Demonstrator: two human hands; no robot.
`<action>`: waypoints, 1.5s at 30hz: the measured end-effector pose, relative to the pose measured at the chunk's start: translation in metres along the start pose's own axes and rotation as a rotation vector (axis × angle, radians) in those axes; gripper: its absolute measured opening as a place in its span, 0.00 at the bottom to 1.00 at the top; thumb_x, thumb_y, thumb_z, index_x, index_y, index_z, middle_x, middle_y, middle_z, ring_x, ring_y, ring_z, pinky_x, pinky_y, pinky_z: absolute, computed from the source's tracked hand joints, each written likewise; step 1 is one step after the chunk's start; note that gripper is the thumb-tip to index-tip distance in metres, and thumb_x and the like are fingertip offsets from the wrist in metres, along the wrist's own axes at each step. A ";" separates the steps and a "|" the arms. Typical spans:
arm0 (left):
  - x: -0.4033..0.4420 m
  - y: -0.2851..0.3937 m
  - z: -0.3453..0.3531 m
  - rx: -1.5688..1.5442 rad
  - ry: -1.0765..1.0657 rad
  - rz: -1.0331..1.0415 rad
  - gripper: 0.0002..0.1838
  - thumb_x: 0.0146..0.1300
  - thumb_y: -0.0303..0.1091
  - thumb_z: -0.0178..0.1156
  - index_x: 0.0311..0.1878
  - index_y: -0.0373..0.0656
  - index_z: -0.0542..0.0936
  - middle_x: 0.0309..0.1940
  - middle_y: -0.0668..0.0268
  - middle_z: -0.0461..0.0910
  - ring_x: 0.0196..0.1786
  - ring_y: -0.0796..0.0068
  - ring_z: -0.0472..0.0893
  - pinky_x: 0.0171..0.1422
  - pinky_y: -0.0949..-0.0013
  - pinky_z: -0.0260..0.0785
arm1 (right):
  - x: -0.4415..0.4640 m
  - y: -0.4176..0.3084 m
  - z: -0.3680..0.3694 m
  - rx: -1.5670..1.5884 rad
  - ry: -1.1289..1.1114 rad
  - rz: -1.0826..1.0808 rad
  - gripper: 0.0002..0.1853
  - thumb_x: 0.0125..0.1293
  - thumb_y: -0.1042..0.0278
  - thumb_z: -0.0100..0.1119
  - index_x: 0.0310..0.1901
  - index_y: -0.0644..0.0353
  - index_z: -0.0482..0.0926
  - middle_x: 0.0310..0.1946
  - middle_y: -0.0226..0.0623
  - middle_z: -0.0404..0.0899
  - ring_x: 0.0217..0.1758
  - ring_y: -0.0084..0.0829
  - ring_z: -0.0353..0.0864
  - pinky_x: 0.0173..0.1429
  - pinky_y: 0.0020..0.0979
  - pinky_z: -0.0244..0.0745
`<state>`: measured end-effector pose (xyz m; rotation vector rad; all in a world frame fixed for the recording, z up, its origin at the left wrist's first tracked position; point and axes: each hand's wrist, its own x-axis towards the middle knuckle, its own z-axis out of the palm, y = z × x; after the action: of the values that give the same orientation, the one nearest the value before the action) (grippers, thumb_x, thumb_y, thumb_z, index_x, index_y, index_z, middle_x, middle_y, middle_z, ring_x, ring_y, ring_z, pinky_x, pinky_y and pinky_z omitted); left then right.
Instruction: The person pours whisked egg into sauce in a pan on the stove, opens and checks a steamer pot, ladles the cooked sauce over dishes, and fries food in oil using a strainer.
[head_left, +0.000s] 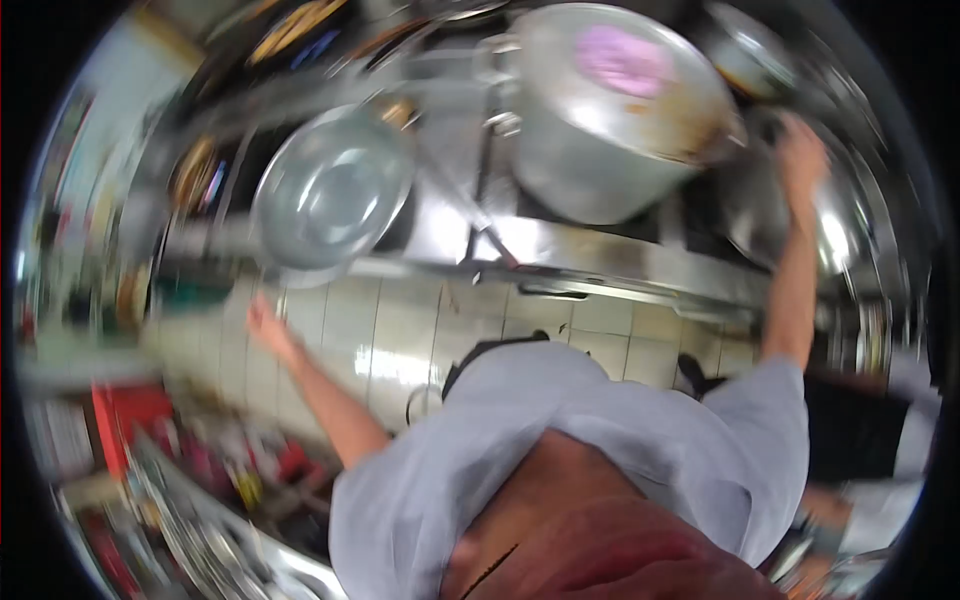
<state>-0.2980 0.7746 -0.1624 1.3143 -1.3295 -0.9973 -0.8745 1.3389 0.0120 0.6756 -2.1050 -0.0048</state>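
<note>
My right hand (802,150) is stretched out at the upper right, over the rim of a wide metal bowl or pan (760,205); blur hides its fingers and what they may hold. Left of it stands a large lidded pot (600,165) with a pink cloth (625,60) on its lid. Out over the floor at the left, my left hand (264,318) hangs just below an empty metal basin (335,190), and the two look apart. Its fingers are smeared by motion.
The metal stove counter (600,252) has a front edge running across the view. Tiled floor (400,325) lies below it. At the lower left is a red box (130,420) beside cluttered shelves. Part of another person's arm (828,508) shows at the lower right.
</note>
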 end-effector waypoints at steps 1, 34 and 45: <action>-0.002 0.006 0.008 -0.033 0.074 -0.040 0.29 0.57 0.46 0.58 0.55 0.37 0.65 0.46 0.61 0.72 0.46 0.70 0.71 0.45 0.66 0.63 | -0.008 0.009 -0.005 -0.006 0.005 -0.016 0.16 0.50 0.63 0.56 0.44 0.48 0.79 0.35 0.41 0.78 0.38 0.42 0.77 0.42 0.40 0.72; 0.175 -0.018 0.083 -0.023 -0.529 -0.120 0.11 0.43 0.24 0.58 0.31 0.33 0.68 0.30 0.60 0.72 0.30 0.68 0.70 0.35 0.65 0.66 | -0.019 -0.580 0.038 1.345 -0.685 0.835 0.12 0.46 0.76 0.53 0.36 0.68 0.74 0.33 0.51 0.78 0.41 0.42 0.78 0.47 0.35 0.69; 0.170 0.046 0.046 0.002 -0.493 0.111 0.09 0.36 0.18 0.49 0.23 0.40 0.63 0.19 0.68 0.65 0.23 0.75 0.65 0.29 0.74 0.59 | 0.008 -0.544 -0.032 1.498 -0.616 0.876 0.09 0.46 0.79 0.50 0.32 0.66 0.74 0.27 0.49 0.77 0.35 0.41 0.78 0.39 0.38 0.68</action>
<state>-0.3412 0.6055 -0.1106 1.0146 -1.7487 -1.2925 -0.6018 0.8805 -0.0983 0.4570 -2.5384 2.2227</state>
